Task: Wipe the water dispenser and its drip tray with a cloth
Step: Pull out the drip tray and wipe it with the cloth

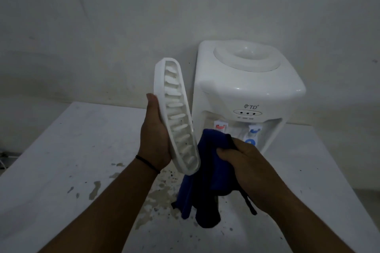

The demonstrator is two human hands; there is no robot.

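A white tabletop water dispenser [246, 92] stands against the wall, with a red tap [220, 125] and a blue tap [253, 130] in its recess. My left hand [155, 133] holds the white slotted drip tray [176, 113] up on edge in the air, left of the dispenser, its grille facing right. My right hand [244, 162] grips a dark blue cloth [205, 174] that is bunched against the tray's lower right side and hangs down towards the table.
The dispenser sits on a white table [72, 160] whose surface has wet patches and dark specks [160, 195] below the tray and cloth. A plain pale wall [123, 26] rises behind. The table's left edge runs diagonally at the lower left.
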